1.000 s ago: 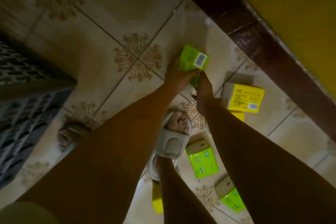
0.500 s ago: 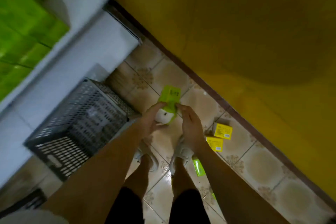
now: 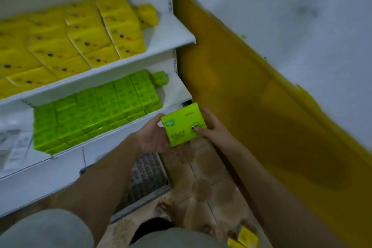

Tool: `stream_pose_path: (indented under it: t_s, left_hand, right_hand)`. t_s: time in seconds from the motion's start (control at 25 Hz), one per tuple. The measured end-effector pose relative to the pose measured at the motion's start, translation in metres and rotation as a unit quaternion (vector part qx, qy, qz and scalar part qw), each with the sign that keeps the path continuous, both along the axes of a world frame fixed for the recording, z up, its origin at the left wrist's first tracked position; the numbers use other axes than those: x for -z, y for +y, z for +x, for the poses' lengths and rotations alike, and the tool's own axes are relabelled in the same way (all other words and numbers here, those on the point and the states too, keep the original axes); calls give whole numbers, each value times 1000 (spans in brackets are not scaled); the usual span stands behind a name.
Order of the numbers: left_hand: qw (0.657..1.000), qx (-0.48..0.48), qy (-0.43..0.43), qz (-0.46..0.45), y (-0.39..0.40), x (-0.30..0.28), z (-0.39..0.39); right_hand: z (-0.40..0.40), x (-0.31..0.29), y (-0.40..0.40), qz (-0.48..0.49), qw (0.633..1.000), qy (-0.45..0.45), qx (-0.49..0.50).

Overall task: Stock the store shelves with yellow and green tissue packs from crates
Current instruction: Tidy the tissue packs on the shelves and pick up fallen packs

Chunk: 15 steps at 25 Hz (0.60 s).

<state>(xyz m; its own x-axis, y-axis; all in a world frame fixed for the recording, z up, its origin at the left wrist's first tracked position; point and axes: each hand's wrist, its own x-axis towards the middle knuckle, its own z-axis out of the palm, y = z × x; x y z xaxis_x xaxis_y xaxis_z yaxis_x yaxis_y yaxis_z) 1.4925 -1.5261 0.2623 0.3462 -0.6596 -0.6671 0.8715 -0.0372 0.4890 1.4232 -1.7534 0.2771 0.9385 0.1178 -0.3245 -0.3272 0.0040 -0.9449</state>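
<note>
Left hand [image 3: 153, 137] and right hand [image 3: 211, 127] both grip one green tissue pack [image 3: 183, 124], fingers curled round its edges, held just off the lower shelf [image 3: 124, 127] front. Green packs [image 3: 96, 110] fill that shelf; yellow packs [image 3: 76, 40] above. Crate [image 3: 147, 177] on floor below.

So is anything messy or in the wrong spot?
Yes. Yellow packs lie loose on the floor by the wall, not on a shelf. One yellow pack and one green pack sit turned at the row ends.
</note>
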Motion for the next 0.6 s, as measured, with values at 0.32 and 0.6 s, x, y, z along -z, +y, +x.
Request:
stream_pose_path:
  t_s: [0.32,0.6]
  left_hand:
    - [990,-59,-126,-21,25,-99,109]
    - [751,-282,-524,285,-16,-119,180]
  right_hand:
    - [120,-120,28,-29,997,5,75]
    - [240,-140,45,33,968,22,250]
